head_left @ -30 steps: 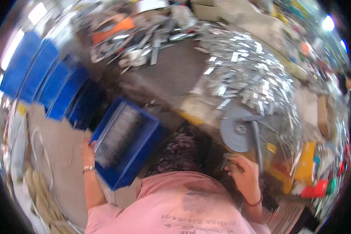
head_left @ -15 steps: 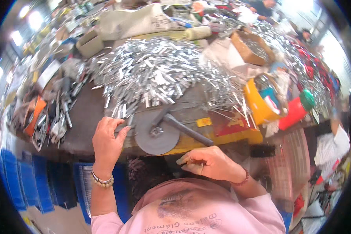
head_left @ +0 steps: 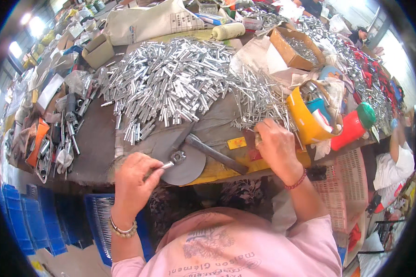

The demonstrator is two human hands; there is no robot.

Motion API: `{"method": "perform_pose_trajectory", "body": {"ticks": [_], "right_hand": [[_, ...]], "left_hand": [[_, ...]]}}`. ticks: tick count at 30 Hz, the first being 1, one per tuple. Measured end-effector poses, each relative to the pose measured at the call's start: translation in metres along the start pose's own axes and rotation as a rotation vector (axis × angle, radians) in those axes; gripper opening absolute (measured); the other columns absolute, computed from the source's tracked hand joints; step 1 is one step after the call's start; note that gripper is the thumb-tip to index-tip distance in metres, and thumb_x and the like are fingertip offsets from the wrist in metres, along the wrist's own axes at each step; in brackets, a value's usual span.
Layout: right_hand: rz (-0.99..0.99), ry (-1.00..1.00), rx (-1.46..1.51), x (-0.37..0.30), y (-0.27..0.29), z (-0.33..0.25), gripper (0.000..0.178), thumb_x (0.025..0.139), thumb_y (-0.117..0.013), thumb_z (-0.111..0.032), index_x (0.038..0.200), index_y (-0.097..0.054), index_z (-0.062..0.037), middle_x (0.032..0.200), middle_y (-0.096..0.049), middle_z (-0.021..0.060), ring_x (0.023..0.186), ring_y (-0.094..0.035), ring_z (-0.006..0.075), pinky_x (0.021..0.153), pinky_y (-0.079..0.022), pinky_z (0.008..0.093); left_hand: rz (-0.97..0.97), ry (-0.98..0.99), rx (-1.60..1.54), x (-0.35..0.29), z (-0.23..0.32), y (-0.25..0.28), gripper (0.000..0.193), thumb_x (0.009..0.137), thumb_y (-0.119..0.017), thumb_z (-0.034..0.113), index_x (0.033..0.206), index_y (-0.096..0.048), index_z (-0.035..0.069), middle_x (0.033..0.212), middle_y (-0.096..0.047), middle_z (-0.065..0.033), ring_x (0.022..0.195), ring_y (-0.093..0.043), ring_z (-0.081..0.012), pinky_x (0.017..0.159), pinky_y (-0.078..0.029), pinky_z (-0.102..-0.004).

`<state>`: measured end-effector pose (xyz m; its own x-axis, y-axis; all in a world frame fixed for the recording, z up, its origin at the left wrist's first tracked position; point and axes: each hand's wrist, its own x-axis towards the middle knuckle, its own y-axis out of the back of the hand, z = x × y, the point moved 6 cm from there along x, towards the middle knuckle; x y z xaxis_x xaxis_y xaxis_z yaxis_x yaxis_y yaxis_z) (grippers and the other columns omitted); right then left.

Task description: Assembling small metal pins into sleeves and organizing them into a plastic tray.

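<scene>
My left hand pinches a short silver metal tube between thumb and fingers. The tube's far end points at a small notched metal ring on a round grey disc; I cannot tell whether they touch. A hammer lies across the disc, its dark handle slanting to the right. My right hand is at the near edge of a heap of thin metal rods, fingers curled together. What they hold, if anything, is hidden. Beyond the disc spreads a big heap of silver metal tubes.
A yellow tub and a red bottle with a green cap stand at the right. An open cardboard box sits behind them. Sockets and long tools clutter the left. Blue crates stand below the table edge.
My right hand has moved from the table's near edge forward and right to the thin rods. My left hand is lower and now shows a metal tube in its fingers.
</scene>
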<state>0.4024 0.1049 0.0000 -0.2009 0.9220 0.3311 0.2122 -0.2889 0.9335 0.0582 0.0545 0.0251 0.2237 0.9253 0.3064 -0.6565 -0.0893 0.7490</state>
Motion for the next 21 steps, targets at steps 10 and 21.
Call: {"method": "perform_pose_trajectory", "body": {"ticks": [10, 21], "right_hand": [[0.044, 0.351, 0.363, -0.005, 0.023, -0.094, 0.019, 0.082, -0.078, -0.004, 0.096, -0.067, -0.0101, 0.094, -0.066, 0.0069, 0.085, -0.072, 0.0287, 0.072, -0.059, 0.0408], [-0.015, 0.436, 0.507, -0.004, -0.009, -0.145, 0.008, 0.088, -0.072, -0.005, 0.096, -0.073, -0.008, 0.091, -0.062, 0.0081, 0.089, -0.07, 0.0297, 0.073, -0.06, 0.0423]], "left_hand": [[0.002, -0.073, -0.025, -0.004, 0.002, -0.017, 0.017, 0.085, -0.085, 0.006, 0.101, -0.078, 0.005, 0.096, -0.07, -0.0112, 0.093, -0.067, -0.0322, 0.082, -0.053, -0.0419], [0.064, -0.05, -0.02, -0.014, -0.001, -0.017, 0.018, 0.085, -0.085, 0.006, 0.102, -0.08, 0.004, 0.097, -0.07, -0.011, 0.093, -0.067, -0.0313, 0.082, -0.054, -0.0413]]}}
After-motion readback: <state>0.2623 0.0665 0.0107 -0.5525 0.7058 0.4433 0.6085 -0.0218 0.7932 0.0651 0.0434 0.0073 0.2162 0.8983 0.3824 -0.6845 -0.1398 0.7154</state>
